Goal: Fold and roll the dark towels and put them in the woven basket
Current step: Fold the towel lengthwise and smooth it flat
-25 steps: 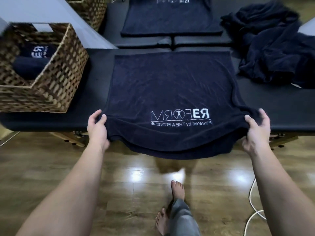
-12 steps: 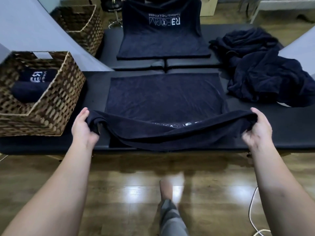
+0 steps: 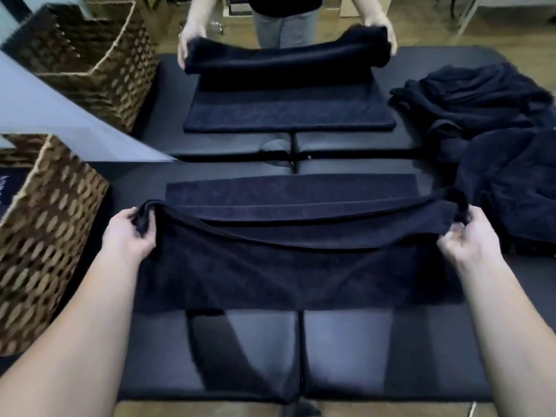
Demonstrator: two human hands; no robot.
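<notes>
A dark towel (image 3: pixel 294 275) lies across the black padded table (image 3: pixel 361 356), partly folded. My left hand (image 3: pixel 129 236) pinches its left corner and my right hand (image 3: pixel 469 236) pinches its right corner. Both hold the lifted edge just above the table, so the upper layer sags between them over the flat far part of the towel. The printed logo is hidden. The woven basket (image 3: pixel 45 236) stands at the table's left end, beside my left hand; something dark shows inside it at the frame's edge.
A heap of loose dark towels (image 3: pixel 496 176) lies on the table at the right, close to my right hand. A mirror at the back repeats the scene: a person's hands with a towel (image 3: pixel 285 64) and the basket (image 3: pixel 90 61).
Both hands have lifted the towel's near edge and carried it away from me over the rest of the towel. The logo has gone out of sight. The view has shifted forward over the table.
</notes>
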